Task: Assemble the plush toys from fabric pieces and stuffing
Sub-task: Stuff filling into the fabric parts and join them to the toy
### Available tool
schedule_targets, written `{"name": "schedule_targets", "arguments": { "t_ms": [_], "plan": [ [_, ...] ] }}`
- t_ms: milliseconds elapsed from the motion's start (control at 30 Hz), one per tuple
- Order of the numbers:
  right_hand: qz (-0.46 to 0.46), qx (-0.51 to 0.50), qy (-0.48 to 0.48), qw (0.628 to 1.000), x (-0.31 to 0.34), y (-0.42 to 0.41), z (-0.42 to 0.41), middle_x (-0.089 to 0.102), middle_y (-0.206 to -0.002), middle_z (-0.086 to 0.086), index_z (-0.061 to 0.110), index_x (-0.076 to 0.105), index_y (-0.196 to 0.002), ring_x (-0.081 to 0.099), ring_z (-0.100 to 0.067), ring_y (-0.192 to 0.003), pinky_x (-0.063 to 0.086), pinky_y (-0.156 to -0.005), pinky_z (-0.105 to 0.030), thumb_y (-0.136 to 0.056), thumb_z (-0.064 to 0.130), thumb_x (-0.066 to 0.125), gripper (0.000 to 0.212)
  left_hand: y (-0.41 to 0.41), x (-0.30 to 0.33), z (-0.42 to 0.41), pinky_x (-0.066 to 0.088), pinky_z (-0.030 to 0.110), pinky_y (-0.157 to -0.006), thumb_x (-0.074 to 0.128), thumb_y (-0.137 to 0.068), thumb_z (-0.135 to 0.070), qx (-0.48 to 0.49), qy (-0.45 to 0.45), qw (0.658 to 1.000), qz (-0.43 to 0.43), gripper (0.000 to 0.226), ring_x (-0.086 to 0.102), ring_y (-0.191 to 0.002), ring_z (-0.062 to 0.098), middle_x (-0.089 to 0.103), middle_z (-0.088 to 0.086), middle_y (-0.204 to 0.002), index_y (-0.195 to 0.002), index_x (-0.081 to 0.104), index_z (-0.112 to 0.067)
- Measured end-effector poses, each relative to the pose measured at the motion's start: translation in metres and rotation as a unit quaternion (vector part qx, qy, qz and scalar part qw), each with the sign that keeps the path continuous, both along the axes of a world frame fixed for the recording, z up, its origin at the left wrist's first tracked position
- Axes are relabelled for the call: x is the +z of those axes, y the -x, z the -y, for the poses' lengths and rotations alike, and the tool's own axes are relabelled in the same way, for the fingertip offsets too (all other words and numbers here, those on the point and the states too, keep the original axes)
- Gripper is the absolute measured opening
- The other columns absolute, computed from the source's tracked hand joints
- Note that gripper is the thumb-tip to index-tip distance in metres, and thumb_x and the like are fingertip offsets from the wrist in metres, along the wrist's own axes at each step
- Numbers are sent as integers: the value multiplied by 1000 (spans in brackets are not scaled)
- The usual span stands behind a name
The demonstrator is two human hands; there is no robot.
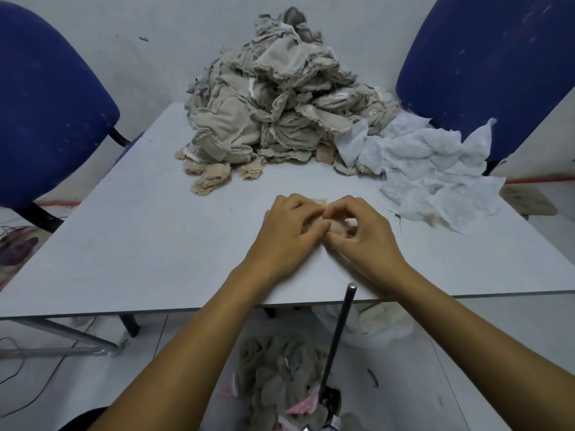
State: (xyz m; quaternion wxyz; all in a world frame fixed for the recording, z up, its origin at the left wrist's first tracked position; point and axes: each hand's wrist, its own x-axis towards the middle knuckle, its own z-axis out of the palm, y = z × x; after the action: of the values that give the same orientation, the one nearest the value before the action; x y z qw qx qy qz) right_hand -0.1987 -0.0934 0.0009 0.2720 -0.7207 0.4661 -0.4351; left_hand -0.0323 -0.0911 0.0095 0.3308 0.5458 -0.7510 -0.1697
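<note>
**Both hands pinch a small fabric piece near the front of the counter**

Landmark: the big tan fabric pile (273, 107) at the back of the grey counter (140, 244).

Left hand (287, 234) and right hand (362, 233) meet in front of the pile, well apart from it, close to the counter's near edge. Between them sits a small beige-pink fabric piece (337, 227), mostly hidden. Fingers (314, 227) of the left hand are curled onto it from the left; the right hand's fingers are curled and pinch it from the right, thumb underneath. Both hands grip the piece; its shape cannot be told. Hands touch each other at the fingertips.

Right of the pile, touching its edge, lies a heap of white fabric pieces (432, 178) spreading toward the counter's right side. A few fuzzy beige bits (211, 178) lie at the pile's front-left foot.

Left of the pile, off the counter, a blue chair (46, 113); right of it, a second blue chair (485, 73).

Below the counter's near edge, between the forearms, a dark metal rod (339, 337) stands tilted, with grey-tan turned fabric pieces (273, 381) heaped round its base, some showing pink. Pale fabric (379, 321) lies on the floor under the counter.
</note>
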Motion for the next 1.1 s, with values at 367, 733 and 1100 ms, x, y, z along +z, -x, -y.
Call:
{"name": "schedule_targets", "arguments": {
  "t_ms": [367,733,1100],
  "plan": [
    [-41,97,-65,992,9,13,-5,53,-104,8,40,63,-102,55,-2,-91,44,-75,-16,-84,27,77,26,-4,23,-10,39,14,-60,66,-94,-17,-61,-128,968,-209,17,49,-64,-1,49,3,-102,-78,62,-22],
    [6,304,-181,935,51,43,-13,59,-74,0,12,65,-88,54,-11,-65,44,-56,-20,-84,23,80,19,-3,34,-37,46,24,-55,70,-91,-28,-126,40,979,-158,14,56,-59,8,61,-8,-67,-85,60,-21],
    [24,258,75,963,54,45,-61,61,-71,3,20,67,-83,55,-21,-59,44,-57,-23,-83,26,74,9,2,35,-74,38,31,-57,56,-77,-4,-188,318,928,-39,7,45,-63,20,54,9,-70,-78,61,0]
  ]
}}
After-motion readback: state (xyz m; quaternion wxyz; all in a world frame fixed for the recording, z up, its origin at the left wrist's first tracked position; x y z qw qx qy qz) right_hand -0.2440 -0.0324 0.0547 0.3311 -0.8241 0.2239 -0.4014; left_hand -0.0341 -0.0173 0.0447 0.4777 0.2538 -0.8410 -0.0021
